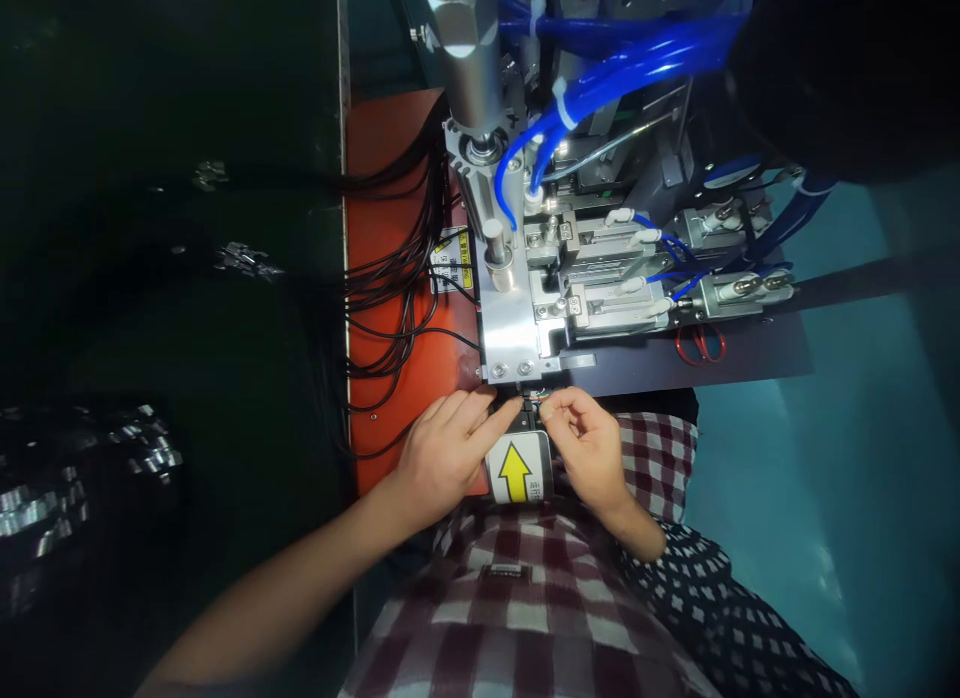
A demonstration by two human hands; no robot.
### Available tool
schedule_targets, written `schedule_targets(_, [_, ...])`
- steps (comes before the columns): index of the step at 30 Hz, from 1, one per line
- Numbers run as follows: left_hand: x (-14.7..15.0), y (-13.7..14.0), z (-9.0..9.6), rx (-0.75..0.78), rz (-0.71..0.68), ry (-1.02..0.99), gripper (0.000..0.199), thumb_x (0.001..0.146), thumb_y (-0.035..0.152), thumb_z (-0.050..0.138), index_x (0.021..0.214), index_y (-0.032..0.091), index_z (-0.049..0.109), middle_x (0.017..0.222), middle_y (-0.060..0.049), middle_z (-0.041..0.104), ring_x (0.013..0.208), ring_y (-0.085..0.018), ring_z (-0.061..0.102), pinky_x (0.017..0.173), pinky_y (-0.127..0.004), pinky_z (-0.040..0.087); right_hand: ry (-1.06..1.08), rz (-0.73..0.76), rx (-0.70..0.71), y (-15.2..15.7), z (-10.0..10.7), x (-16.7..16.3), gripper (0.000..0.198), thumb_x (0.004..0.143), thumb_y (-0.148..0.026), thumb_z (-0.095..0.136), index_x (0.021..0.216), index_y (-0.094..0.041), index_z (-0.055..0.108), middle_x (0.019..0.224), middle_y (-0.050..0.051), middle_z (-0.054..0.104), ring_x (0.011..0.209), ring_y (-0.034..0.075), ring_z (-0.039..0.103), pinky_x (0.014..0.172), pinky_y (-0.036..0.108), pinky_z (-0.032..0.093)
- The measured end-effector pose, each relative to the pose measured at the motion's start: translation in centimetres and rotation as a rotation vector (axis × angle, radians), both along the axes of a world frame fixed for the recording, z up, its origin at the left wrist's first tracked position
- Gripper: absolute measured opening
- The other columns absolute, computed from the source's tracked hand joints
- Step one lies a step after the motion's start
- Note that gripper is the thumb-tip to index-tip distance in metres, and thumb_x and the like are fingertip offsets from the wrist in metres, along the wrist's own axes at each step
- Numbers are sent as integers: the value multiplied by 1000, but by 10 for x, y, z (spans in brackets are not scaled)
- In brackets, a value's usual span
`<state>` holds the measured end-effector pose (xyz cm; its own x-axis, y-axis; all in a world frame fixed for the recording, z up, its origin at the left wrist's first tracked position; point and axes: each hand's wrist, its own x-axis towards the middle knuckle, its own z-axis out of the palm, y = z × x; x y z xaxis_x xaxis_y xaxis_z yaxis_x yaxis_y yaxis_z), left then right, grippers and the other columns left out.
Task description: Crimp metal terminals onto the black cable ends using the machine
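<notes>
My left hand (448,446) lies over the front of the machine, its fingers stretched out and one fingertip touching a small black fixture (527,416). On the fixture's other side, my right hand (589,450) is closed in a pinch of thumb and forefinger. Thin coloured wires (538,396) show between the two hands, at the right fingertips. How firmly they are held is too small to see. Just below the fixture sits a white label with a yellow arrow (515,472). Over the hands stands the machine's metal block (510,328).
Many black cables (409,278) run across the orange plate (397,378) on the left, beside a warning label (452,261). Metal cylinders (622,303) with blue air tubes (645,68) fill the right. Red-handled scissors (700,346) lie on the dark board (765,348).
</notes>
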<state>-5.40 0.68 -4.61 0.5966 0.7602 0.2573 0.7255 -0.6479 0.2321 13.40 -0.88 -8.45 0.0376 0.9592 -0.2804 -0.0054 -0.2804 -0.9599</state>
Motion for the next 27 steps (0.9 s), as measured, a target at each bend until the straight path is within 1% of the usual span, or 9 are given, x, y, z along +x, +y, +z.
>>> schedule_targets(3, [0,0,0,3,5,5,33,95,11,41,121,14,63,98,-11,61,83,-21,54,69,-30,44,74,-32,-54,-2,0,-3,13,87,-30,62,80,-19,60,64,-3,53,55,11,46,52,24,37])
schedule_targets(11, [1,0,1,8,10,20,33,97,12,39,120,14,64,96,-10,61,82,-20,54,68,-30,43,134,-76,-103,0,4,-8,15,83,-31,65,76,-18,60,60,-3,53,52,10,44,49,23,37])
schedule_targets(16, [0,0,1,-6,10,16,33,96,13,40,120,13,64,97,-11,61,82,-20,53,68,-30,43,156,-83,-120,0,2,-9,16,83,-32,65,77,-18,60,61,-3,54,51,10,45,49,23,38])
schedule_targets(18, [0,0,0,-8,11,14,34,97,14,40,120,13,64,98,-11,61,83,-20,54,69,-30,43,95,-81,-81,-1,0,-8,14,85,-31,64,77,-19,60,63,-3,54,53,10,46,50,24,38])
schedule_targets(21, [0,-1,1,-14,14,11,34,96,14,40,120,13,65,98,-12,61,83,-20,54,70,-30,44,-88,-66,62,-3,0,-4,10,87,-24,60,78,-19,61,68,-2,55,58,11,48,55,25,40])
schedule_targets(24, [0,0,1,-12,9,13,35,96,14,39,120,13,65,97,-12,62,84,-21,55,71,-31,45,-233,-30,209,0,5,0,10,86,-16,58,77,-20,60,70,-2,53,61,11,48,58,26,41])
schedule_targets(27, [0,0,1,-8,12,19,35,97,14,39,121,14,64,97,-11,62,85,-20,55,72,-31,46,-306,8,296,7,11,3,12,85,-12,57,76,-20,59,70,-2,52,61,12,48,60,27,41])
